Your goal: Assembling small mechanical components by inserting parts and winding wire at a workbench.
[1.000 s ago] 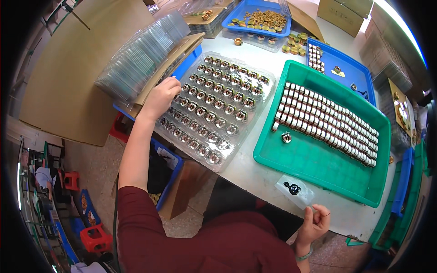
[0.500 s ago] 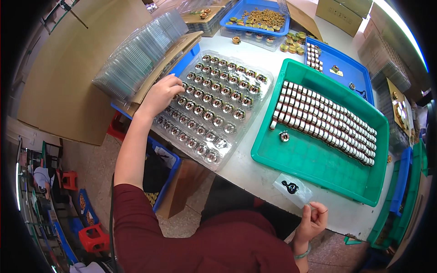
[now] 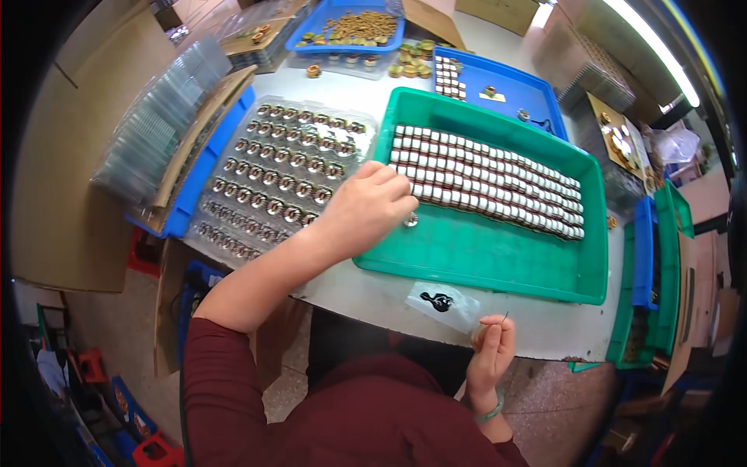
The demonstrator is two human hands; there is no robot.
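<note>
Small round copper-wound coil with silvery sides (image 3: pixel 411 220): lies loose in the rectangular green plastic tray (image 3: pixel 467 265), just under the left hand (image 3: pixel 369 204) and partly covered by it. Left hand: knuckles up, digits bent together over the left end of the tight rows of white-and-brown blocks (image 3: pixel 486 183), hiding some of them. Cannot tell whether clenched, released or grasping anything, with the fingertips mostly out of sight. Right hand (image 3: pixel 492 346): at the front edge of the white table (image 3: pixel 537 319), thumb and forefinger pinched on a thin dark stick (image 3: pixel 506 317), its lower length lost inside the grip. Beside it, a translucent plastic sheet (image 3: pixel 416 300) bearing a glossy black blob (image 3: pixel 437 301); contact with the hand unclear. To the left, a clear moulded tray (image 3: pixel 364 144) with rows of shiny copper coils (image 3: pixel 284 183), blurred toward the near rows and cut across by the left forearm (image 3: pixel 296 265). Beyond, a shallow blue tray (image 3: pixel 498 74), partly hidden behind the green wall.
</note>
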